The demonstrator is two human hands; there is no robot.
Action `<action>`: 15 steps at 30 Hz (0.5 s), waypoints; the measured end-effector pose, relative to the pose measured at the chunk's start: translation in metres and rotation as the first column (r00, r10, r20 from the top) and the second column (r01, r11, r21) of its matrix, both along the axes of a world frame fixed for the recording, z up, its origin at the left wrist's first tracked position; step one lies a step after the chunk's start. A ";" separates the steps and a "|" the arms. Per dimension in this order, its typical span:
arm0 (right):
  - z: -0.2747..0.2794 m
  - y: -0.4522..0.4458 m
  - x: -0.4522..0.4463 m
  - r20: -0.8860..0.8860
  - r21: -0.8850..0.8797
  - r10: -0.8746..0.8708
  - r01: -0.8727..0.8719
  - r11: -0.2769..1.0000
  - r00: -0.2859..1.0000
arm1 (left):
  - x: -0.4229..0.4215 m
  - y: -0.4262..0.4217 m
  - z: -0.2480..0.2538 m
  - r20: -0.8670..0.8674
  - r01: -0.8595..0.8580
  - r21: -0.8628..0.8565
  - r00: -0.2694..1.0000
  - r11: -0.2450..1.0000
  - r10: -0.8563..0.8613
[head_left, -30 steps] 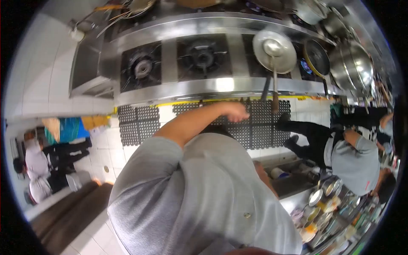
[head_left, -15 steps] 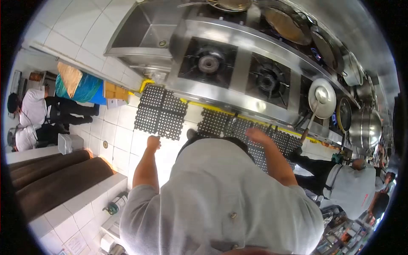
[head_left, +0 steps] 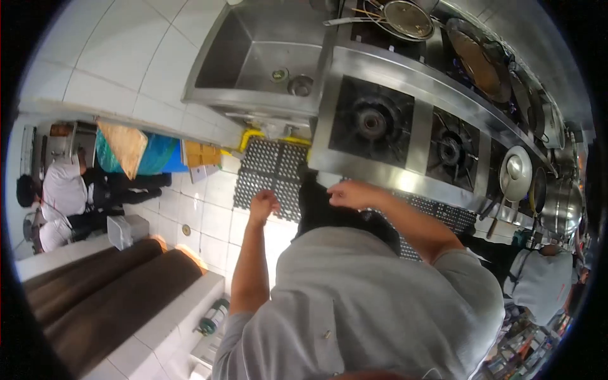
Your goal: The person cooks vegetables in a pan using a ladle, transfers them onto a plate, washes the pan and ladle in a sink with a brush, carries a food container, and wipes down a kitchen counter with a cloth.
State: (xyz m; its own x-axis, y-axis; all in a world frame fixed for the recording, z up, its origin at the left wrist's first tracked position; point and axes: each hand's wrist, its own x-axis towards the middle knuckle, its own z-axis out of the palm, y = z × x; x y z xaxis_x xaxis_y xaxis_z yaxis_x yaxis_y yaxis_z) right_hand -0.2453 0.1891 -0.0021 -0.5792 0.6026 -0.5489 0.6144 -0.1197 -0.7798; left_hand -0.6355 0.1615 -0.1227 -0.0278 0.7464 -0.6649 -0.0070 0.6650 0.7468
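Note:
My left hand (head_left: 265,206) hangs in front of me over the black rubber mat (head_left: 256,190). Its fingers are loosely bent and hold nothing that I can see. Ahead of my waist, my right hand (head_left: 349,194) is also half curled around nothing visible, near the front edge of the steel stove (head_left: 380,166). Neither hand touches the stove. One bare burner (head_left: 370,121) lies closest to my right hand, with a second burner (head_left: 450,151) farther right. A steel sink (head_left: 221,63) stands ahead, holding a small metal cup (head_left: 301,85).
Pans, including a frying pan (head_left: 408,20) and a long brown pan (head_left: 478,60), occupy the rear burners. A ladle (head_left: 513,171) rests in a pan at right. One co-worker (head_left: 541,282) stands right; other people (head_left: 63,190) are left. Brown rolls (head_left: 126,291) lie at lower left.
My view has shifted left and closer to the sink, so the stove now sits farther right. My right hand has swung inward before my waist, and one leg has stepped forward.

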 end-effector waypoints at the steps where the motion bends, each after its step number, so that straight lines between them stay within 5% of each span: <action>1: 0.002 0.015 -0.017 -0.039 0.001 0.011 -0.011 1.000 0.999 | 0.003 0.030 0.023 -0.074 0.114 -0.010 0.991 0.993 -0.114; 2: 0.003 0.032 -0.034 -0.081 -0.001 0.021 -0.021 1.000 0.997 | 0.009 0.057 0.046 -0.149 0.226 -0.034 0.962 0.974 -0.228; 4: 0.011 0.076 -0.066 -0.124 -0.010 -0.003 0.001 1.000 0.992 | 0.011 0.096 0.047 -0.256 0.235 0.119 0.946 0.965 -0.199; 7: 0.011 0.122 -0.108 -0.207 0.055 -0.028 0.040 0.998 0.978 | -0.013 0.150 0.052 -0.329 0.357 0.017 0.884 0.934 -0.332; 11: 0.066 0.161 -0.106 -0.234 0.154 -0.134 0.173 0.973 0.963 | -0.027 0.233 0.090 0.007 0.419 0.007 0.908 0.908 -0.419; 12: 0.088 0.164 -0.097 -0.219 0.051 -0.200 0.216 0.975 0.955 | -0.021 0.252 0.112 0.087 0.401 -0.021 0.913 0.916 -0.398; 15: 0.096 0.158 -0.073 -0.248 -0.042 -0.411 0.414 0.909 0.877 | -0.012 0.336 0.129 0.081 0.492 -0.039 0.869 0.870 -0.488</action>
